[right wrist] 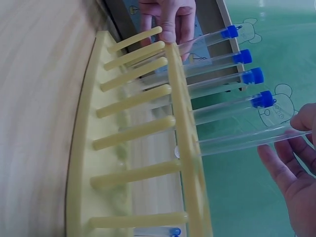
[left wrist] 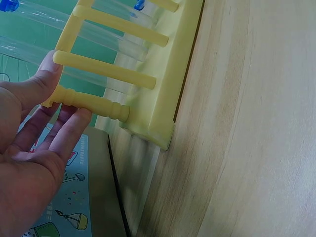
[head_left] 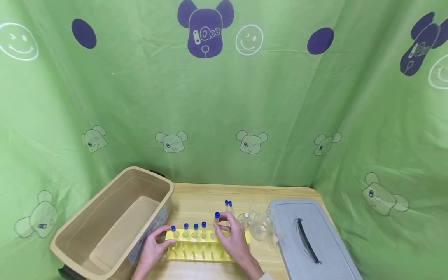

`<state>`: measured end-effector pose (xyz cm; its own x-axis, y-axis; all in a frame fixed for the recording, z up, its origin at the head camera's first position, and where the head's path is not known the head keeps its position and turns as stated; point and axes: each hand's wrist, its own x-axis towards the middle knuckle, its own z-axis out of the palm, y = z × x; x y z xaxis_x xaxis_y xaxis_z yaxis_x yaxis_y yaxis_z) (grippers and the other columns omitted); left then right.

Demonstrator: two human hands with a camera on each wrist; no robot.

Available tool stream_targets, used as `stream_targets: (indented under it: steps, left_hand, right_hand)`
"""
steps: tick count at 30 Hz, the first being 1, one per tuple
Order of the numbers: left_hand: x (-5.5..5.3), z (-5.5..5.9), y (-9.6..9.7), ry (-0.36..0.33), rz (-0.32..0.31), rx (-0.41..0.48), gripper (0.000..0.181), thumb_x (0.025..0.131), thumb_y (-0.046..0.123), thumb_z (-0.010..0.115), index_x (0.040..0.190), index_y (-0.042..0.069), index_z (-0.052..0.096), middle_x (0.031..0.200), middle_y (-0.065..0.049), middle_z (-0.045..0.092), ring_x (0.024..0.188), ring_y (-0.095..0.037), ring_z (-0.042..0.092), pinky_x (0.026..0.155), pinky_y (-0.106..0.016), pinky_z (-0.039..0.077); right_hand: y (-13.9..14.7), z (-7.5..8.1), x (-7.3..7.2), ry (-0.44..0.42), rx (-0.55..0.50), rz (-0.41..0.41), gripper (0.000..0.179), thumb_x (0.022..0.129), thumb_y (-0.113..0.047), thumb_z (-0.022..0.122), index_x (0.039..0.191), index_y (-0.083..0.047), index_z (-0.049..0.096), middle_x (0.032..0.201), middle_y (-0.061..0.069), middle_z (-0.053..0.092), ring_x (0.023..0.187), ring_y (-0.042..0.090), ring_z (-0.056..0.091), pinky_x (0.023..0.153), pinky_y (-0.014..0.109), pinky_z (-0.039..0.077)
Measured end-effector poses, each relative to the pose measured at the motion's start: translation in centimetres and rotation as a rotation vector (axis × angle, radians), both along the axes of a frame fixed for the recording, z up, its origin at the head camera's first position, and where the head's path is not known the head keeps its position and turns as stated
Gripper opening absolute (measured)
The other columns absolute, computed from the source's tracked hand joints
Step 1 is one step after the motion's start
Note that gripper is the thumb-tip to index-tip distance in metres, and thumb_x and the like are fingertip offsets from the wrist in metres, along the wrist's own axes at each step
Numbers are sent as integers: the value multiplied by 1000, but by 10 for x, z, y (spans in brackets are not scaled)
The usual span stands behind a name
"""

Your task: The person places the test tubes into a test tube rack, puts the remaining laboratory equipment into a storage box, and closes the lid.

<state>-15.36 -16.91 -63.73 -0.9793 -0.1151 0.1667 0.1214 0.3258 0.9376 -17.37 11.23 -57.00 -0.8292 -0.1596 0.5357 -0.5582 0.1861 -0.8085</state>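
Observation:
A yellow test tube rack [head_left: 190, 256] stands on the table, and several clear tubes with blue caps [head_left: 195, 226] are upright in its left part. At the rack's left end, my left hand [head_left: 154, 245] grips the frame, thumb at the top board [left wrist: 69, 37] and fingers round the end post [left wrist: 96, 104]. My right hand [head_left: 235, 238] pinches another blue-capped test tube [right wrist: 242, 139] near its cap, between thumb and fingers. This tube's rounded bottom pokes just through a hole in the top board, one place right of the others.
Two more blue-capped tubes [head_left: 226, 210] lie behind the rack. Clear glassware [head_left: 259, 229] clusters to the right, beside a grey lid [head_left: 290, 237] with a black handle. A deep tan bin [head_left: 115, 233] stands close on the left. Green curtain [head_left: 217, 97] surrounds the wooden table [head_left: 203, 192].

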Motion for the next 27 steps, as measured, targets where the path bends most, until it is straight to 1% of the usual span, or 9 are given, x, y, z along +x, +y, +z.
stream_targets:
  steps: [5,8,10,13,19,22,24,25,27]
  left_hand:
    - [-1,-1,0,8,6,-15,49,69,-5,87,115,-3,71,123,-24,68,106,-42,68,94,-27,57]
    - [-1,-1,1,8,-3,-4,49,70,-6,87,116,-4,70,124,-26,67,106,-41,68,94,-28,57]
    - [0,0,1,6,-4,-4,49,70,-5,87,116,-4,70,124,-27,66,106,-38,68,94,-28,57]
    - [2,1,1,4,1,1,49,69,-6,87,116,-4,70,125,-29,65,104,-30,69,91,-27,58]
    - [3,3,3,54,2,-13,49,67,-7,87,113,-7,70,123,-32,65,100,-21,70,88,-29,60]
    - [3,4,3,38,1,-31,49,68,-6,87,114,-6,70,123,-30,65,102,-21,70,91,-30,59]
    - [3,5,2,13,1,-33,50,69,-5,87,116,-5,70,125,-29,65,104,-26,70,92,-32,59]
    - [3,5,2,4,2,-31,50,69,-4,88,116,-5,70,125,-29,65,104,-27,69,93,-32,59]
    - [3,5,2,-5,-1,-30,50,70,-5,87,116,-5,70,126,-29,64,105,-30,69,93,-31,58]
  right_hand:
    - [-1,-8,3,6,2,-4,35,83,18,71,110,-3,64,104,5,67,96,31,68,81,30,62]
    - [-1,-13,4,2,12,-8,38,80,21,72,108,-4,64,103,-1,67,96,29,69,81,29,62]
    - [-2,-16,5,3,22,-5,40,79,22,72,108,-5,64,103,-1,67,96,30,69,81,29,62]
    - [-3,-20,7,14,38,-3,40,78,22,72,107,-5,64,101,5,68,94,32,70,80,28,62]
    - [-3,-23,9,15,40,-9,39,78,23,71,105,-4,63,100,9,68,92,38,69,80,29,63]
    - [-4,-25,9,-1,42,-16,37,78,23,71,105,-2,63,100,14,68,92,38,69,81,30,62]
    - [-4,-27,10,-18,43,-24,36,78,24,71,104,0,63,99,18,68,93,37,70,81,32,63]
    - [-5,-24,11,-17,44,-25,36,77,25,71,103,2,63,99,19,68,92,38,70,80,33,63]
    - [-5,-27,11,-30,54,-19,35,78,23,71,104,2,62,99,21,68,92,37,70,80,32,63]
